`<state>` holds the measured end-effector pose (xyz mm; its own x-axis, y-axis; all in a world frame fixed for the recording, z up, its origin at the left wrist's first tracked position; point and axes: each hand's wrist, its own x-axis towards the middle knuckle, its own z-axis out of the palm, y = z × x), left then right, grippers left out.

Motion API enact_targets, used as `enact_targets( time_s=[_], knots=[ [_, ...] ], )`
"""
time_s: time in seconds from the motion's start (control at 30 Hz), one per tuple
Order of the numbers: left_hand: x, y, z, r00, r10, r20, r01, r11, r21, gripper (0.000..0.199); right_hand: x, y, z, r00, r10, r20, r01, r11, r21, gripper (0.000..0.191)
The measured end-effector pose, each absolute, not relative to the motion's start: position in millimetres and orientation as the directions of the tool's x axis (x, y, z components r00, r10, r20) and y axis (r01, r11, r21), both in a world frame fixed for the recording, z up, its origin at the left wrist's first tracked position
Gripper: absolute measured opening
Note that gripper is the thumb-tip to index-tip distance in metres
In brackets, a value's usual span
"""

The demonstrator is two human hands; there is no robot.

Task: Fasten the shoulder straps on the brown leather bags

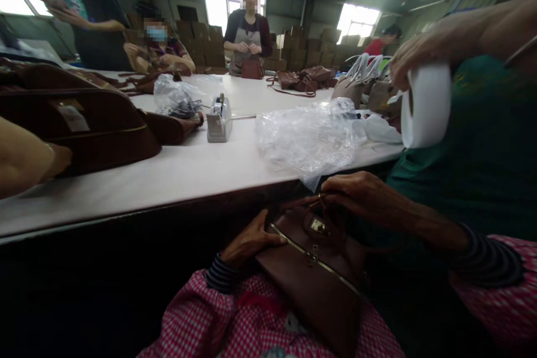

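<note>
A brown leather handbag (312, 291) with a gold zipper and a gold clasp rests tilted on my lap, below the table edge. My left hand (251, 240) grips its upper left side, thumb lying near the end of the zipper and the other fingers hidden behind the bag. Over the top of the bag, my right hand (363, 196) is closed on a thin brown strap (310, 200) beside a small gold ring. Part of that strap disappears under my fingers.
On the white table (138, 179) lie crumpled clear plastic bags (310, 134), a grey tape dispenser (219, 120) and more brown bags (79, 117). At right, a co-worker's hand (419, 61) holds a white roll (432, 106). Several people stand or sit around the table.
</note>
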<state>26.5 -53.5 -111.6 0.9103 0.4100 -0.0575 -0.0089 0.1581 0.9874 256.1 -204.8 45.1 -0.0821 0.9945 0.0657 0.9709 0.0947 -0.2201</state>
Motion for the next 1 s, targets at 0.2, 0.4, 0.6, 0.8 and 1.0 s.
enact_targets(
  time_s=[0.2,0.4,0.6,0.8,1.0],
  knots=[
    [-3,-74,-72,0.93,0.367,-0.014,-0.092,0.269,0.959,0.056,270,-193,91,-0.113,0.948,0.296,0.981,0.155,-0.121,0.025],
    [-51,-75,-45,0.89,0.444,0.104,-0.088,-0.057,0.994,0.034,274,-206,93,-0.152,0.9,0.409,0.96,0.233,-0.157,0.027],
    [-76,-75,-58,0.883,0.463,0.078,-0.022,-0.127,0.992,0.036,250,-223,73,-0.181,0.819,0.544,0.949,0.291,-0.123,0.021],
    [-58,-77,-38,0.723,0.619,0.306,-0.129,-0.314,0.941,0.07,200,-210,77,-0.19,0.682,0.706,0.831,0.495,-0.254,0.015],
    [-44,-79,-7,0.658,0.624,0.422,-0.113,-0.472,0.874,0.028,198,-202,77,-0.2,0.679,0.706,0.809,0.521,-0.272,0.015]
  ],
)
